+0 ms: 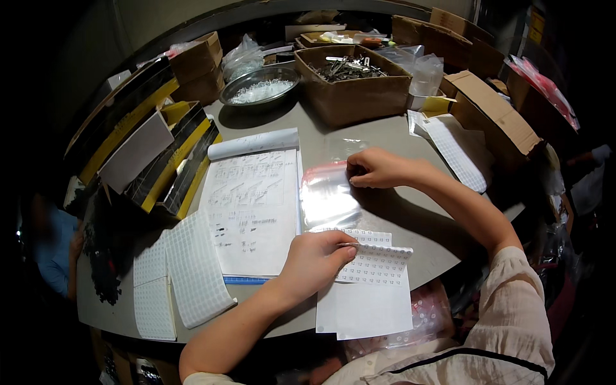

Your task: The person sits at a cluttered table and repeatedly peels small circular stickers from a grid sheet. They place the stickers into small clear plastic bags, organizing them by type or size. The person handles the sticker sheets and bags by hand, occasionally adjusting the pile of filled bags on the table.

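Observation:
My left hand (317, 260) pinches sheets of small round numbered stickers (378, 264) between thumb and fingers. The top sheet curls over, and plain white backing hangs past the table's front edge. Beyond it lies a stack of clear plastic bags (330, 199) with a red band along the top. My right hand (378, 168) is at the upper right corner of these bags, fingers curled and pressed together. Whatever sits between its fingertips is too small to make out. Left of the bags, a pad of printed drawings (250, 205) rests on a blue-edged board, its top page folded back.
More sticker sheets lie at the left (196, 273) and at the right (455, 151). At the back stand a metal bowl of small clear pieces (260, 90) and a carton of dark metal parts (353, 99). Black-and-yellow boxes (151, 154) line the left; open cartons (497, 112) the right. Another person (54, 250) is at far left.

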